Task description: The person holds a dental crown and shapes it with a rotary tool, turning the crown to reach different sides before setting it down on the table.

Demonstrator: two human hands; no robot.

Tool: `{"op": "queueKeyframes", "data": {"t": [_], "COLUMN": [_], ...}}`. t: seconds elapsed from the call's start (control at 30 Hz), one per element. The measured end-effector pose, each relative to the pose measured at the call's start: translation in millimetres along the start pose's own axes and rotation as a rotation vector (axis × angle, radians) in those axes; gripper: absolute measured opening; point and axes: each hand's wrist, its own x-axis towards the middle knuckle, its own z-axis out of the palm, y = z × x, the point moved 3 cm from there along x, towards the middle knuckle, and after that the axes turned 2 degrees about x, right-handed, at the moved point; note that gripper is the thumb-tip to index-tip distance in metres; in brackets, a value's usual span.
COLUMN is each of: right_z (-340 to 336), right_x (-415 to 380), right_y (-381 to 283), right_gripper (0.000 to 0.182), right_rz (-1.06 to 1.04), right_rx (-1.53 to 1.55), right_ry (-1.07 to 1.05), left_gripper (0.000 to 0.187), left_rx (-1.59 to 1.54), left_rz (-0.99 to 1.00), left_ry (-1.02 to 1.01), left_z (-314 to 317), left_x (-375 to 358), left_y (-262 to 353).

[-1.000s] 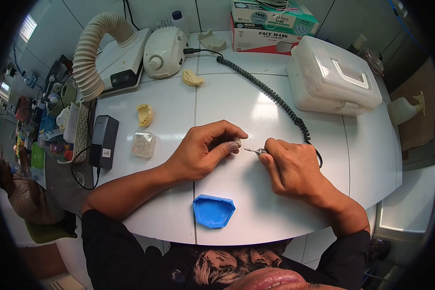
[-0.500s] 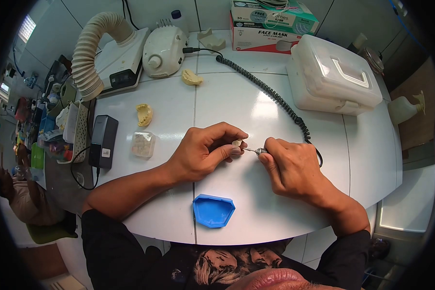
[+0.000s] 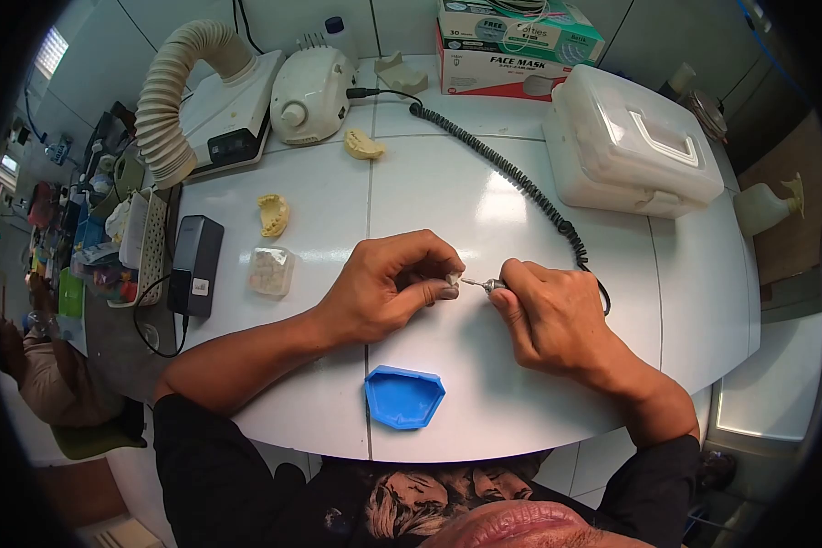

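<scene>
A small whitish piece is pinched between the thumb and fingertips of my left hand. My right hand grips a metal rotary handpiece, its thin bit pointing left at the piece. Whether the tip touches it is too small to tell. A black coiled cord runs from the white control unit toward the right hand. Nearer my body lies an open blue tray. Left of my left hand are a clear box and a yellowish dental cast.
Another cast lies near the control unit. A ribbed hose rises from a white machine at the back left. Face mask boxes and a white case stand behind. A black power box is left; a person sits at the far left.
My left fingers have shifted slightly and turned the small piece, which now shows more at the fingertips. My right hand and the handpiece have barely moved.
</scene>
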Motion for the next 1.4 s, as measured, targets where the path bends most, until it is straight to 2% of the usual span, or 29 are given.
{"op": "queueKeyframes", "data": {"t": [0.33, 1.4], "right_z": [-2.4, 1.7], "right_x": [2.7, 4.5], "right_y": [-0.5, -2.5], "right_gripper": [0.029, 0.034], "right_rz": [0.018, 0.008], "right_rx": [-0.026, -0.101], "right_ry": [-0.015, -0.066], "left_gripper": [0.024, 0.02], "left_rx": [-0.015, -0.049], "left_rz": [-0.041, -0.115], "left_ry": [0.003, -0.037], "left_z": [-1.4, -2.6], "left_x": [1.2, 3.9], "left_y": [3.6, 10.0]}}
